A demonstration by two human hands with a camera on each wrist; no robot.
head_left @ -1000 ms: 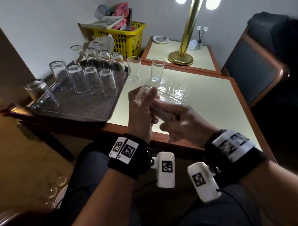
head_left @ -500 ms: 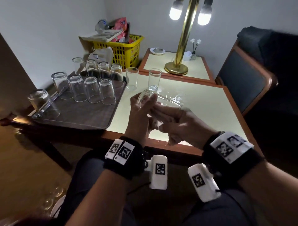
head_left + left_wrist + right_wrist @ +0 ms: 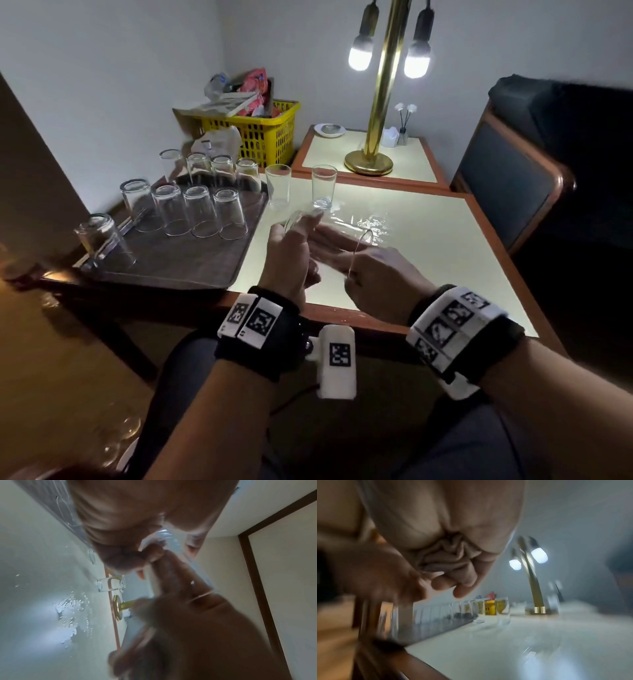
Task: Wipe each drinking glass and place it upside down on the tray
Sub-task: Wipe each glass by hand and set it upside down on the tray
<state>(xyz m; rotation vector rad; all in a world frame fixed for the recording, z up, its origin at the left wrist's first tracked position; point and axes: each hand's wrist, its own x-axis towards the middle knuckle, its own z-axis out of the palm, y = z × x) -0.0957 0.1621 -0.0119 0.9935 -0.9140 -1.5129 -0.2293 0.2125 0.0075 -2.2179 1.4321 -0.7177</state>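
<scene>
Item: drinking glass (image 3: pixel 329 236), sideways. My left hand (image 3: pixel 291 260) grips its base; my right hand's fingers (image 3: pixel 334 240) reach inside. Advice: rotate slowly, grip firmly.

The tray (image 3: pixel 178 263) is dark grey-brown. The table (image 3: pixel 445 246) has a pale cream top with a reddish-brown wooden border. The drinking glasses (image 3: pixel 200 212) are clear and colourless. The basket (image 3: pixel 263 137) is yellow with a lattice pattern. The lamp (image 3: pixel 382 102) is polished brass with white bulbs. The wristbands (image 3: pixel 257 329) are black, bearing black-and-white square markers.
</scene>
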